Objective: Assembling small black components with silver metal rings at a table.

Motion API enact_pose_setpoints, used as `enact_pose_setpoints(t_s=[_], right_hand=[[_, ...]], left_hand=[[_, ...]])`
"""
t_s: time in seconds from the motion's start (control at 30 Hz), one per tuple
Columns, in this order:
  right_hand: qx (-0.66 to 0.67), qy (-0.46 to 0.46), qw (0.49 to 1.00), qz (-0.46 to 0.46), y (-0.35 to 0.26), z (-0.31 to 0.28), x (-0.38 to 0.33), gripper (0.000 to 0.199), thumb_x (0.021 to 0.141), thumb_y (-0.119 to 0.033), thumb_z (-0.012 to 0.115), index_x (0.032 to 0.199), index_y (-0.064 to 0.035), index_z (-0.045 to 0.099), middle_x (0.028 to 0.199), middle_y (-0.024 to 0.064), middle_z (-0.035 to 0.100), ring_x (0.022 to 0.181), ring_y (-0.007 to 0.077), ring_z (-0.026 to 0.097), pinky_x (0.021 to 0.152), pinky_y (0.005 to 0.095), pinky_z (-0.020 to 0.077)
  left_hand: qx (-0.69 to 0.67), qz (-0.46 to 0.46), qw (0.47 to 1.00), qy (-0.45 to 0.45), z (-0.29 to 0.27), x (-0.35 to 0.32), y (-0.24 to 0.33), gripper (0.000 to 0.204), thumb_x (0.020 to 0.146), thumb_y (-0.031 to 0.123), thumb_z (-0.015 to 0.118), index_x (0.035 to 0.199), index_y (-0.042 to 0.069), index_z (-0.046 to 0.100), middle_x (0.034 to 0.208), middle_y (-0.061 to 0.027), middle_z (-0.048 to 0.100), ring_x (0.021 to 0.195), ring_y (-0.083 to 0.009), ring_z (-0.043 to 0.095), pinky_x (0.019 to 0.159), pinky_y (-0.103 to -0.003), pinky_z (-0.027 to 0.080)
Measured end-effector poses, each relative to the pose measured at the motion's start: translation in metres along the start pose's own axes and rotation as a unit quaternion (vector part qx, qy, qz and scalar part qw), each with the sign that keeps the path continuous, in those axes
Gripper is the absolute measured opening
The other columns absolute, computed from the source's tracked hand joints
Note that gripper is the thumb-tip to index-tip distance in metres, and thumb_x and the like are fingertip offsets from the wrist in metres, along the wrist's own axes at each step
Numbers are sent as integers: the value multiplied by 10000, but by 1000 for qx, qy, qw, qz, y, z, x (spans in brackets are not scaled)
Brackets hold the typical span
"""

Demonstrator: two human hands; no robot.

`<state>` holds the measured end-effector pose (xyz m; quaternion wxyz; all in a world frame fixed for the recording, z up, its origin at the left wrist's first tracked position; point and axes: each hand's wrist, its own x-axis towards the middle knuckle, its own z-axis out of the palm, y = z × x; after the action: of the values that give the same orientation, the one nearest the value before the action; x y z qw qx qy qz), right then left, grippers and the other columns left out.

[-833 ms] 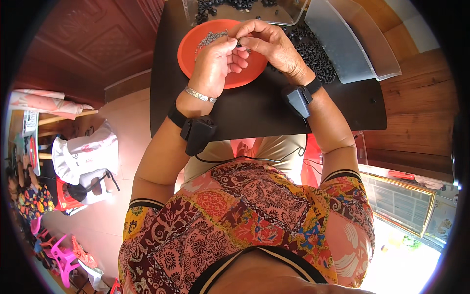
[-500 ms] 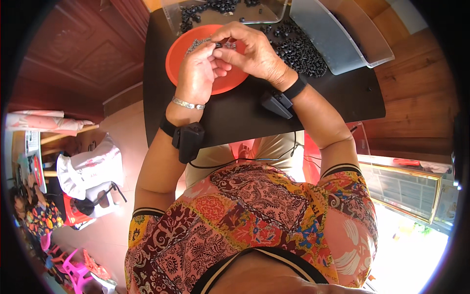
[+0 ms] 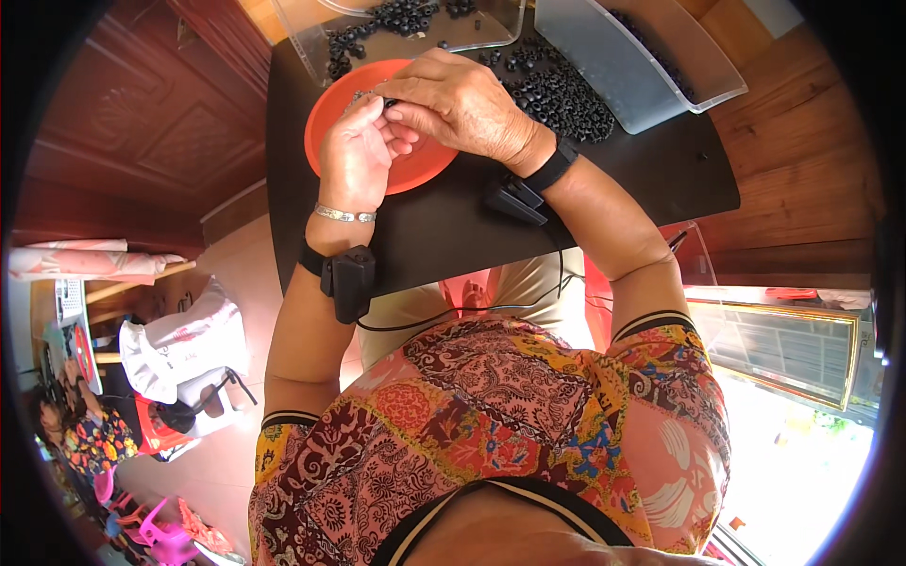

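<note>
Both hands meet over an orange-red round plate (image 3: 420,175) on the dark table. My left hand (image 3: 353,162), palm turned up, pinches a small black part (image 3: 389,102) between thumb and forefinger. My right hand (image 3: 467,102) comes in from the right with its fingertips closed on the same part. The part's exact shape is mostly hidden by the fingers. Small silvery metal pieces (image 3: 353,97) lie on the plate, partly covered by my hands. To the right of the plate spreads a heap of small black parts (image 3: 566,102).
A translucent grey bin (image 3: 628,80) leans at the table's far right, with black parts inside. At the far edge, a clear box (image 3: 486,42) holds more black pieces. The dark table (image 3: 425,236) ends close to my lap. A cable (image 3: 425,323) runs across my lap. Another person (image 3: 90,434) is at the far left.
My hands stay together over the plate, and the right fingers have closed in nearer the left fingertips. The whole view has shifted slightly, with the table things now further left.
</note>
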<state>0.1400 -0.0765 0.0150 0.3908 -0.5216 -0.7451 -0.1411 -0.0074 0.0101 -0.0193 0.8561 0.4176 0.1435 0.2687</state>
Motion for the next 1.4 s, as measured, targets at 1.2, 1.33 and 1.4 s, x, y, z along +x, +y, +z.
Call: enact_pose_setpoints(t_s=[1.2, 1.33, 1.4], right_hand=[[-238, -188, 912, 278, 112, -32, -38, 172, 801, -172, 558, 896, -77, 666, 836, 137, 664, 814, 309, 631, 748, 409, 493], [56, -78, 941, 326, 95, -35, -28, 205, 858, -182, 584, 980, -29, 645, 808, 65, 658, 754, 153, 616, 714, 300, 488], [144, -70, 927, 338, 76, -35, -18, 211, 871, -179, 593, 1005, -21, 636, 834, 34, 641, 769, 110, 584, 718, 265, 476]], left_hand=[[14, -15, 1000, 17, 2, -4, 4, 234, 897, 270, 483, 868, 56, 574, 811, -73, 613, 690, -185, 585, 645, -286, 442], [-7, 7, 1000, -9, 5, -4, 3, 231, 896, 266, 489, 887, 53, 580, 839, -75, 616, 705, -182, 588, 651, -286, 441], [-23, 41, 998, -44, 10, -7, 4, 230, 895, 261, 492, 907, 50, 583, 862, -74, 617, 720, -182, 589, 658, -286, 442]])
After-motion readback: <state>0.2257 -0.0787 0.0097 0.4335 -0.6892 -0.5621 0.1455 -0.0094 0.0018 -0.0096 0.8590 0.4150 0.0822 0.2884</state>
